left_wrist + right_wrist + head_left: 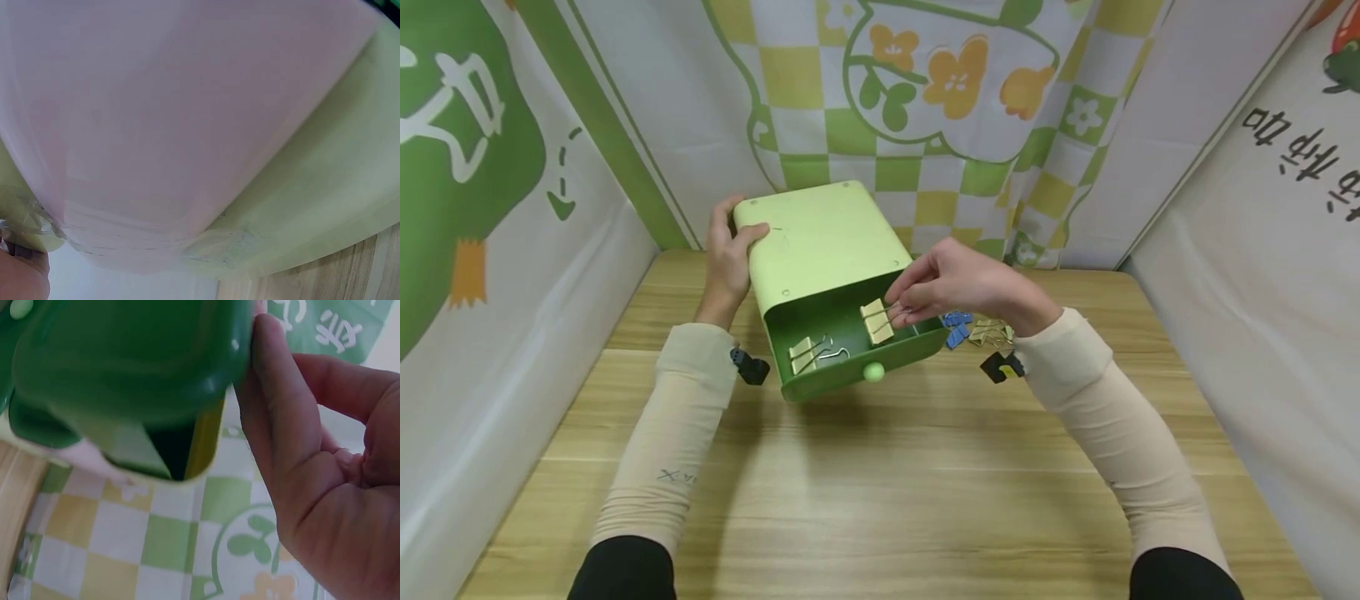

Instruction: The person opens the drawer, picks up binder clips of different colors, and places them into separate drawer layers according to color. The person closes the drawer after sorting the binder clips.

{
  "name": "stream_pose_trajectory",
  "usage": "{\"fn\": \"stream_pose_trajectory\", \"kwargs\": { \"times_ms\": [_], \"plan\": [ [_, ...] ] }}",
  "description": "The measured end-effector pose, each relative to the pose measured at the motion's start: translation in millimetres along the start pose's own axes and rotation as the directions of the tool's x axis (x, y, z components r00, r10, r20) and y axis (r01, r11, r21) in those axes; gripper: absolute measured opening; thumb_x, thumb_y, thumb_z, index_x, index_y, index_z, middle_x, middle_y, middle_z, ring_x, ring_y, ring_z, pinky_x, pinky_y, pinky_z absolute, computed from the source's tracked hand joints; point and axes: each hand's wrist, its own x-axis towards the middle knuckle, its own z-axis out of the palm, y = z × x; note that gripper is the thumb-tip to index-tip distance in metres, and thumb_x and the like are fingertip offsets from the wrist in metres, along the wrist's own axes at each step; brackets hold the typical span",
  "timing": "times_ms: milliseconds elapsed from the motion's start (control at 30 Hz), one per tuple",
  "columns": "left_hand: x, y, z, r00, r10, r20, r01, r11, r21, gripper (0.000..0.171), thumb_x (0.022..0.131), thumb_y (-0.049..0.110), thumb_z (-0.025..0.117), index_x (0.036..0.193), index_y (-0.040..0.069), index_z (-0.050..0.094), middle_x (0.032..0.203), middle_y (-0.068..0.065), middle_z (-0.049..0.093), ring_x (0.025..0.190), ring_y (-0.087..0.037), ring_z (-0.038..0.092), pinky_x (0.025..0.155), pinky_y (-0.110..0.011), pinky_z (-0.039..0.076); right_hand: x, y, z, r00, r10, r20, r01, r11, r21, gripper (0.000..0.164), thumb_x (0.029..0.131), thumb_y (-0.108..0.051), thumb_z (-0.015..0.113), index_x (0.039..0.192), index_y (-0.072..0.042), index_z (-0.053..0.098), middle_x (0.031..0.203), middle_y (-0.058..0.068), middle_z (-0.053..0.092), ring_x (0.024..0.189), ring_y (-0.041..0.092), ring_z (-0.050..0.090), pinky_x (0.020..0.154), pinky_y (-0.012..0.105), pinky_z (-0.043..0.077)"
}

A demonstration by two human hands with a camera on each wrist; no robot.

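Observation:
A light green desktop box stands at an angle, its dark green drawer pulled out towards me. My left hand grips the box's far left edge, thumb on top; in the left wrist view a bit of the hand shows beside the casing. Over the drawer, my right hand pinches a yellow binder clip by its wire handles. Another yellow clip lies in the drawer's left part. In the right wrist view the drawer's outside hides the right fingertips and the held clip.
Blue binder clips and several yellow clips lie on the wooden table right of the drawer, partly behind the right wrist. A round light green knob sticks out of the drawer front. A printed curtain hangs behind the box.

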Motion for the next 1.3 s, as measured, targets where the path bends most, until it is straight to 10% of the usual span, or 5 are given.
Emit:
{"fn": "stream_pose_trajectory", "kwargs": {
  "times_ms": [800, 1300],
  "plan": [
    [1.3, -1.5, 0.3, 1.0, 0.004, -0.006, -0.004, 1.0, -0.005, 0.061, 0.1, 0.017, 0.056, 0.156, 0.004, 0.037, 0.143, -0.013, 0.047, 0.118, -0.015, 0.052, 0.102, -0.028, 0.046, 34.3, -5.4, 52.2, 0.993, 0.009, 0.118, 0.0, 0.998, -0.069, 0.026, 0.105, 0.004, 0.051, 0.121, 0.012, 0.07, 0.112, 0.023, 0.079, 0.101, 0.026, 0.081, 0.092, 0.033, 0.066],
    [0.6, 0.1, 1.5, 1.0, 0.005, -0.006, -0.005, 1.0, -0.013, 0.062, 0.1, 0.015, 0.056, 0.156, 0.002, 0.036, 0.142, -0.014, 0.047, 0.117, -0.015, 0.051, 0.104, -0.028, 0.046, 25.3, -4.9, 38.5, 0.997, 0.009, 0.081, -0.001, 0.995, -0.101, 0.027, 0.107, -0.004, 0.054, 0.123, 0.01, 0.071, 0.108, 0.02, 0.08, 0.102, 0.025, 0.08, 0.094, 0.033, 0.066]
  ]
}}
